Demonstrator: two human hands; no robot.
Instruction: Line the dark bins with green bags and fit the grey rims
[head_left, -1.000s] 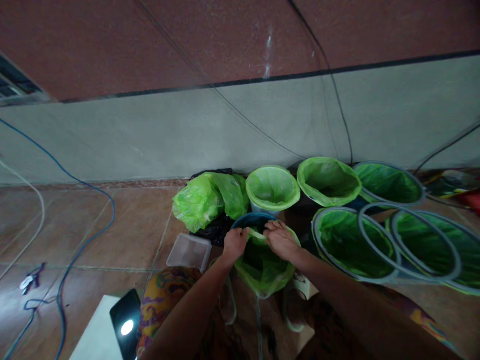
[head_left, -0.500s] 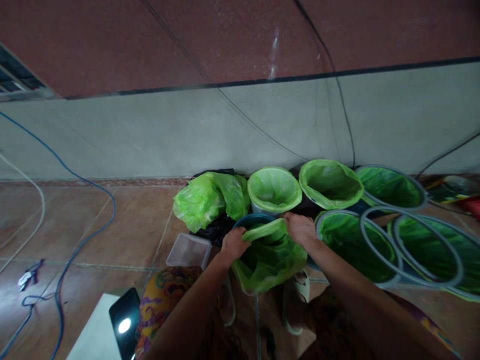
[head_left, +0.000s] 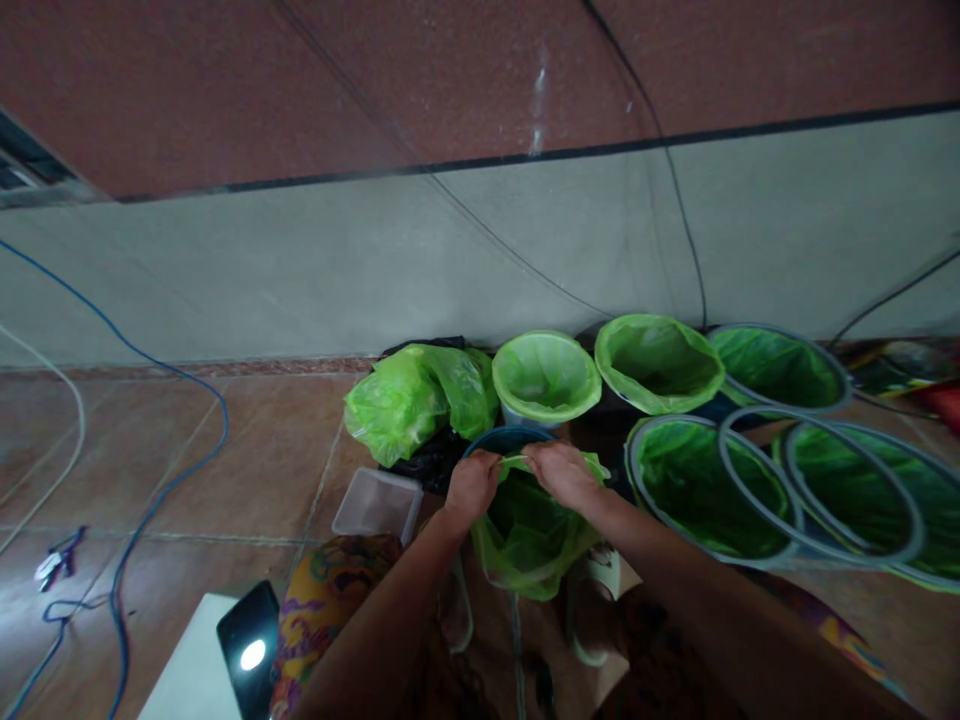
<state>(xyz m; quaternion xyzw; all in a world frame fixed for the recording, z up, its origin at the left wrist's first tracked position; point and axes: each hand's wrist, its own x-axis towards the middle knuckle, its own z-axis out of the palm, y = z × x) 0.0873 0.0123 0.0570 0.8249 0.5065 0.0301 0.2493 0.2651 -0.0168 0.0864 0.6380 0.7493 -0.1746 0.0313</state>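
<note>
Between my knees a green plastic bag [head_left: 525, 550] hangs over a blue bin [head_left: 510, 438], of which only the far rim shows. My left hand [head_left: 474, 485] is closed on the far left of the bag's mouth. Close beside it, my right hand [head_left: 564, 474] pinches the same edge further right, with a short stretch of plastic between the two. Past my hands stand two bins lined in green, a small one [head_left: 547, 376] and a wider one [head_left: 660, 365]. My fingertips are partly hidden behind the knuckles.
To the right are more lined bins [head_left: 712, 488] with grey rims, and a loose grey ring [head_left: 821, 485] lies across two. Left stand a bundled green bag [head_left: 409, 400] and a clear plastic box [head_left: 377, 503]. A phone [head_left: 251, 645] rests on a white surface; a blue cable [head_left: 225, 420] crosses the tiles.
My right hand has moved left along the bag's edge, closer to my left hand. The bag's mouth has drawn narrower between them. My left hand has shifted only slightly.
</note>
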